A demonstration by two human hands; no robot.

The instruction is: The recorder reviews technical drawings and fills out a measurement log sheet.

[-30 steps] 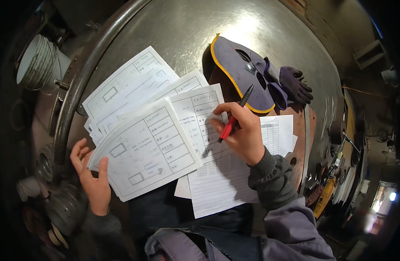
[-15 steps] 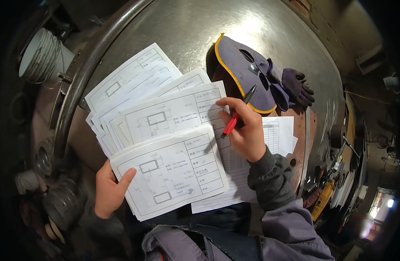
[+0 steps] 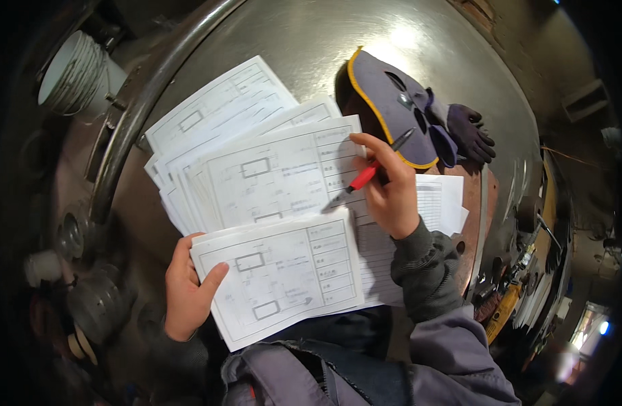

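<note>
My left hand (image 3: 191, 291) grips a small stack of drawing sheets (image 3: 284, 281) by its left edge, thumb on top and fingers underneath. The sheets carry outlined rectangles and a table column. In my right hand (image 3: 393, 193) is a red and black pen (image 3: 363, 177), slanting between thumb and fingers. The right index fingertip touches the upper right edge of another drawing sheet (image 3: 270, 162). That sheet lies on a fanned pile of similar papers (image 3: 216, 101), just beyond the held stack. Partly covered by the held sheets and right hand is a lined form (image 3: 378, 271).
A purple cloth mask with yellow trim (image 3: 385, 101) and a dark glove (image 3: 470, 132) lie on the metal table (image 3: 290, 47). A thick curved pipe (image 3: 138, 108) runs along the left. Beyond it stands a white bucket (image 3: 74, 74). Tools (image 3: 507, 304) crowd the right side.
The stack in my left hand has come nearer and turned slightly, uncovering more of the sheet behind it. My right hand stays at the pile's edge with the pen.
</note>
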